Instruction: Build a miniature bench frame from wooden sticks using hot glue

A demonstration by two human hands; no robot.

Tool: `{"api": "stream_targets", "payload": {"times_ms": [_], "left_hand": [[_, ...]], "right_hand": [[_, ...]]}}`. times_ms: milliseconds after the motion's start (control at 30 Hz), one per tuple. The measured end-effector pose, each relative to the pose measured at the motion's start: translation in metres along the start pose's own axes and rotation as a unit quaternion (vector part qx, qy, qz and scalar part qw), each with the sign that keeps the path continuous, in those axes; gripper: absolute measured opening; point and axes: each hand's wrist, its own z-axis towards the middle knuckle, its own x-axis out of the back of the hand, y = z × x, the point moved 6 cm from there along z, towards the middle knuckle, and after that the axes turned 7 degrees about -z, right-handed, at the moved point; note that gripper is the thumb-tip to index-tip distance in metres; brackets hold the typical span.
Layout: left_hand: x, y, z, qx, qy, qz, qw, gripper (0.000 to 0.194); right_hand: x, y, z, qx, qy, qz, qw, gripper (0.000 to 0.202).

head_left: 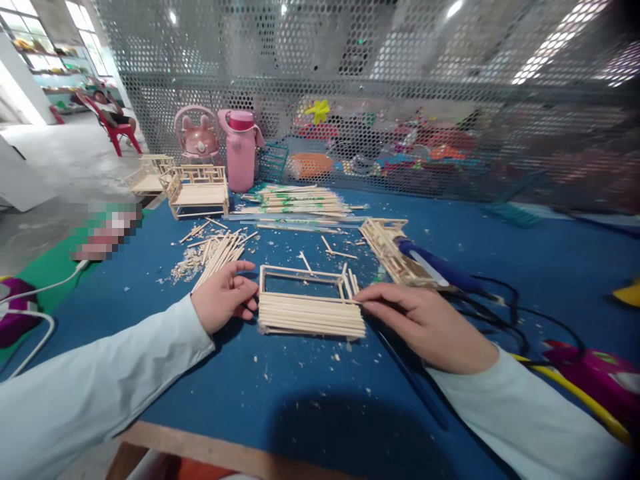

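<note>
A small rectangular frame of pale wooden sticks (310, 316) lies on the blue table in front of me, its near part covered by a row of sticks side by side, its far part open. My left hand (226, 298) is at its left end, fingers curled and apart, with nothing in them. At the right end, the fingertips of my right hand (425, 323) are pinched together by the end of the stick row; what they hold, if anything, is too small to tell. A few short sticks (351, 280) lean at the frame's far right corner.
Loose sticks (225, 253) and chips lie behind my left hand. Finished stick models (200, 193), bundled sticks (300, 199) and a pink bottle (241, 153) stand farther back. A blue-handled tool (440, 263) with cables rests on the right. A person sits on a red chair (120, 137).
</note>
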Motion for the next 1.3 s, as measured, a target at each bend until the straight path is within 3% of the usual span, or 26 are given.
{"api": "stream_targets", "payload": {"times_ms": [267, 633, 833, 900, 967, 1000, 1033, 1100, 1167, 1200, 1300], "left_hand": [[0.000, 0.000, 0.000, 0.011, 0.007, -0.004, 1.000, 0.046], [0.000, 0.000, 0.001, -0.008, -0.010, 0.021, 1.000, 0.051], [-0.001, 0.001, 0.002, -0.035, -0.007, 0.102, 0.994, 0.044], [0.002, 0.005, 0.000, -0.079, 0.013, 0.172, 0.982, 0.036], [0.004, 0.018, -0.009, -0.190, 0.063, 0.271, 0.942, 0.028], [0.001, 0.028, -0.016, -0.266, 0.089, 0.322, 0.905, 0.027], [-0.005, 0.036, -0.026, -0.341, 0.105, 0.369, 0.858, 0.027], [-0.027, 0.044, -0.045, -0.456, 0.087, 0.461, 0.756, 0.030], [-0.057, 0.036, -0.056, -0.503, 0.026, 0.550, 0.666, 0.032], [-0.070, 0.029, -0.057, -0.497, 0.007, 0.594, 0.632, 0.034], [-0.097, 0.006, -0.051, -0.461, -0.004, 0.669, 0.583, 0.039]], "right_hand": [[-0.003, 0.001, 0.000, -0.040, -0.052, 0.010, 0.998, 0.020], [-0.003, 0.002, -0.001, -0.066, -0.059, 0.023, 0.996, 0.021], [-0.001, 0.002, 0.000, -0.068, -0.050, 0.009, 0.996, 0.020], [0.000, 0.001, 0.000, -0.064, -0.041, 0.004, 0.997, 0.019], [0.001, 0.000, 0.000, -0.059, -0.033, 0.000, 0.998, 0.018], [0.001, -0.001, 0.000, -0.056, -0.030, -0.001, 0.998, 0.018], [0.001, -0.001, 0.000, -0.054, -0.028, -0.002, 0.998, 0.018], [0.001, -0.002, 0.000, -0.052, -0.026, -0.002, 0.998, 0.017], [0.000, -0.002, -0.001, -0.049, -0.028, -0.001, 0.998, 0.016], [0.000, -0.003, -0.001, -0.048, -0.028, -0.002, 0.998, 0.016], [-0.001, -0.003, -0.001, -0.046, -0.024, -0.008, 0.999, 0.015]]}}
